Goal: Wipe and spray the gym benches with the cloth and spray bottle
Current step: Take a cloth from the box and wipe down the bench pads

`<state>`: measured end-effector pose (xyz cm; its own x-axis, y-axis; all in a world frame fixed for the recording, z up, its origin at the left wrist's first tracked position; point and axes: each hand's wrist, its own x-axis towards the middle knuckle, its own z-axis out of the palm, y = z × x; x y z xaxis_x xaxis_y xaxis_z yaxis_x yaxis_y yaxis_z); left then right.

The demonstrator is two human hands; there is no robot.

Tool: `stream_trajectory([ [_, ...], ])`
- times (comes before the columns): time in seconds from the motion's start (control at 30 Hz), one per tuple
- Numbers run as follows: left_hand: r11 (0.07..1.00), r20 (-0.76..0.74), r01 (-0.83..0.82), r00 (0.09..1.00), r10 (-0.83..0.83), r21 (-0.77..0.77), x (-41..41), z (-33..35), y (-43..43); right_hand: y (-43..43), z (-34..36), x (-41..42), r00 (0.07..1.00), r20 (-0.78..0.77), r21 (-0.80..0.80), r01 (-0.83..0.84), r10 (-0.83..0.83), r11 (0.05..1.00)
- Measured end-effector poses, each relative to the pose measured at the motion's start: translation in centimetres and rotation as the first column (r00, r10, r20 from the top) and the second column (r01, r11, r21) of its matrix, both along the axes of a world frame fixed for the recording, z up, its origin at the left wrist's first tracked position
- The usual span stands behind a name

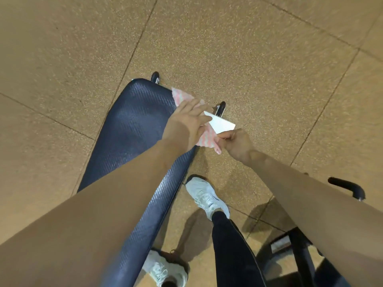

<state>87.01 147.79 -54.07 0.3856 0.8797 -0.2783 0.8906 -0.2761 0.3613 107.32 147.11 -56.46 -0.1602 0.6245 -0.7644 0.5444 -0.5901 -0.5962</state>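
A dark blue padded gym bench (132, 129) runs from the lower left up to the middle of the view. A pink-and-white striped cloth (180, 96) lies over the bench's far right edge and hangs off the side. My left hand (186, 125) rests on top of the cloth with fingers extended, pressing it against the pad. My right hand (238, 145) is beside the bench, pinching a flat white sheet (222, 124) right next to the cloth's lower corner. No spray bottle is visible.
Black bench feet (220, 107) stick out on the speckled tan floor tiles beyond the pad. Another black equipment frame (348, 187) stands at the right. My white shoes (205, 195) and dark trouser leg are beside the bench's right edge.
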Motion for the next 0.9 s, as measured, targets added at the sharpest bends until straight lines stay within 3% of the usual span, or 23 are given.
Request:
stream_trajectory([
  [0.13,0.985,0.113,-0.17,0.979,0.169,0.004,0.9,0.9,-2.7,0.0,0.0,0.0,0.97,-0.038,-0.044,0.239,-0.241,0.97],
  [0.23,0.954,0.0,-0.298,0.955,0.298,0.012,1.5,1.8,-3.6,1.4,1.3,-1.2,0.932,-0.139,0.011,0.339,-0.334,0.941],
  [0.3,0.947,-0.069,-0.318,0.945,0.32,0.037,1.8,1.7,-4.0,2.4,2.0,-2.8,0.912,-0.246,-0.019,0.335,-0.329,0.942],
  [0.43,0.932,-0.042,-0.358,0.932,0.36,0.057,1.7,1.0,-5.9,3.2,2.3,-5.9,0.841,-0.38,-0.22,0.322,-0.385,0.921],
  [0.67,0.919,0.046,-0.375,0.927,0.372,0.119,0.8,0.2,-10.9,0.5,1.9,-5.3,0.81,-0.376,-0.292,0.357,-0.45,0.887],
  [0.9,0.886,0.076,-0.362,0.931,0.356,0.288,0.1,0.9,-16.7,-5.1,2.3,-5.4,0.827,-0.374,-0.303,0.319,-0.42,0.898],
])
